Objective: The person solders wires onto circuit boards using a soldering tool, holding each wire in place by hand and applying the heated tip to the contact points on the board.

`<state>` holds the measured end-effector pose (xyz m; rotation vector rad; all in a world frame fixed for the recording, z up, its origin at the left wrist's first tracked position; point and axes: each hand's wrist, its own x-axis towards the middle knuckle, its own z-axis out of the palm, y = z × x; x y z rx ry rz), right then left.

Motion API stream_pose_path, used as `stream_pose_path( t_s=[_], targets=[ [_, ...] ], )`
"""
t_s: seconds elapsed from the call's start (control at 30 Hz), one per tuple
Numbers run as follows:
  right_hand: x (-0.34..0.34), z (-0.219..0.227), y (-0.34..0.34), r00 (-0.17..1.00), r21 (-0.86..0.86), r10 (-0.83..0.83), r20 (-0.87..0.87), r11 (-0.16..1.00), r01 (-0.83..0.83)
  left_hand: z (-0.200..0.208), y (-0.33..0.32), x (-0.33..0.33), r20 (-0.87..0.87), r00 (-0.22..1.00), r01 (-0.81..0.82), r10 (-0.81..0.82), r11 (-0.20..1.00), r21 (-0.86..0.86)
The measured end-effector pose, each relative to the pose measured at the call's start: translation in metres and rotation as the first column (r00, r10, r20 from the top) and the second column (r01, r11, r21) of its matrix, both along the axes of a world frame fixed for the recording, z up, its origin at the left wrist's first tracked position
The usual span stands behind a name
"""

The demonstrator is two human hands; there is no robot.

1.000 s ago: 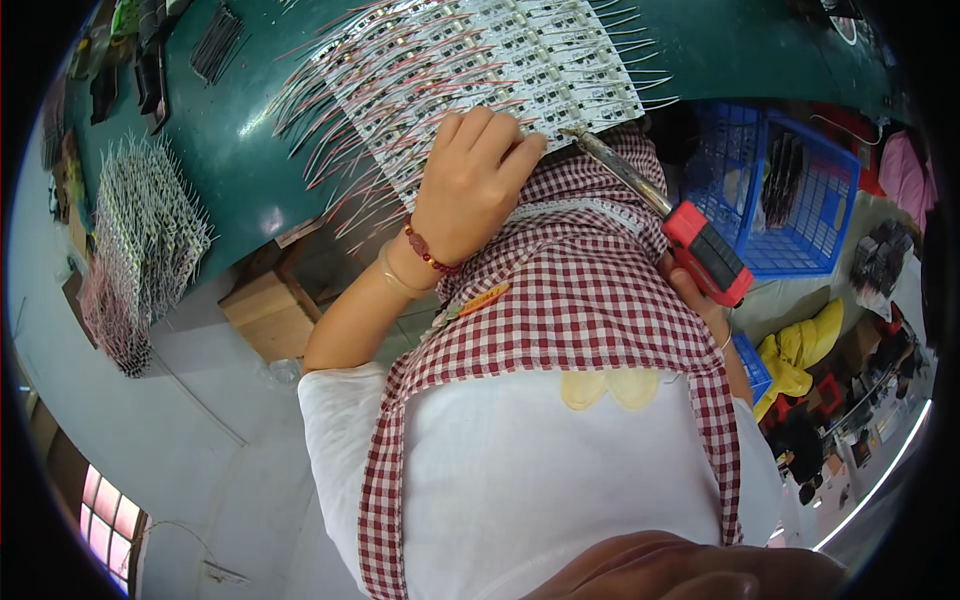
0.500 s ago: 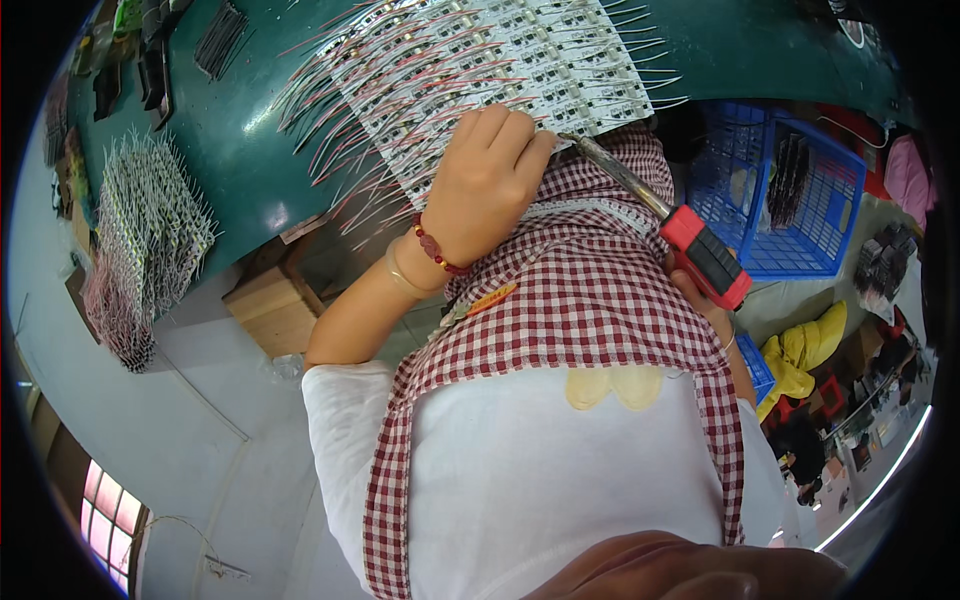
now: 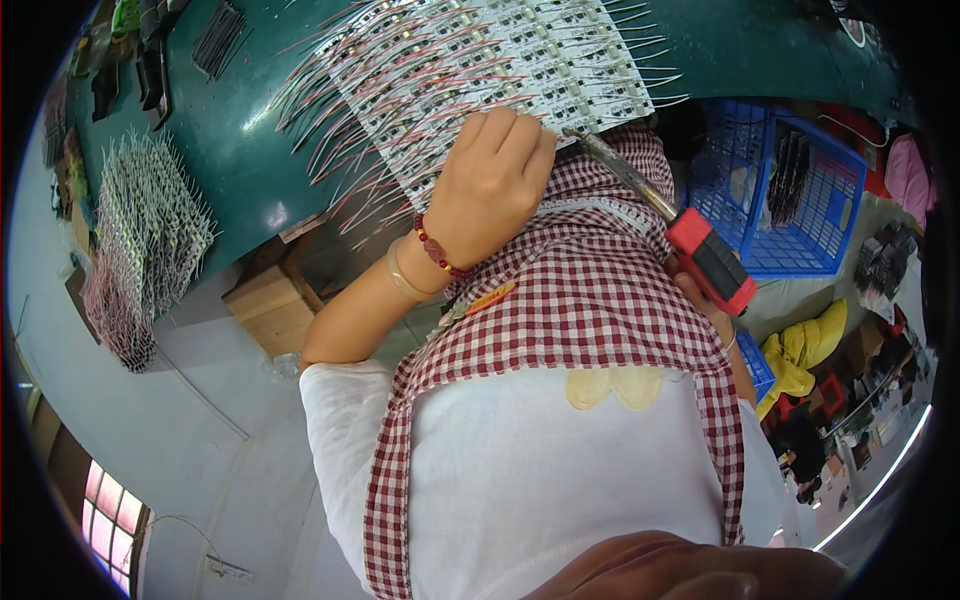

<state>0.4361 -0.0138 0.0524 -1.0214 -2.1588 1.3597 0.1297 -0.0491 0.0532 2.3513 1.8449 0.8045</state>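
Observation:
A white circuit board panel [image 3: 560,75] with rows of small parts lies at the table's near edge, red and white wires fanning out from its left side and white ones from its right. Over its near edge my left hand [image 3: 497,172] is bent closed, knuckles up; whatever its fingertips pinch is hidden beneath. My right hand [image 3: 694,290], partly covered by the tool, grips the red and black handle of a soldering iron [image 3: 708,258]. The iron slants up and left, its tip close to the panel's near edge, just right of my left fingers.
Wired board strips [image 3: 150,225] are piled at the left edge of the green table [image 3: 235,130]. Dark wires [image 3: 218,40] lie farther back. A blue plastic basket [image 3: 810,235] stands on the right, with a yellow cloth-like item [image 3: 808,345] below it. A cardboard box [image 3: 272,310] sits under the table.
The soldering iron has shifted slightly right and down, its tip drawing a little away from my left fingers. My left hand has barely moved.

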Motion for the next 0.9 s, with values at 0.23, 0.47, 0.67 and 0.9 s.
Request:
stream_pose_path(
  t_s=[0.23,0.47,0.67,0.9],
  targets=[
    [0.0,0.004,-0.005,0.977,-0.329,-0.212,-0.008,0.923,0.197,0.002,0.0,0.0,-0.028,1.0,0.012,-0.012,1.0,-0.025],
    [0.001,0.0,-0.006,0.99,-0.235,-0.135,0.036,0.962,0.139,-0.001,0.0,-0.001,-0.06,0.998,0.035,-0.033,0.999,0.022],
    [-0.01,0.008,0.003,0.999,-0.074,0.004,0.044,0.997,-0.001,-0.003,-0.004,-0.002,-0.03,0.999,0.035,-0.034,0.999,0.041],
    [0.01,-0.006,-0.008,0.989,-0.356,-0.126,0.075,0.923,0.144,0.003,-0.005,0.002,-0.04,0.999,0.015,-0.016,1.0,-0.012]
  ],
)
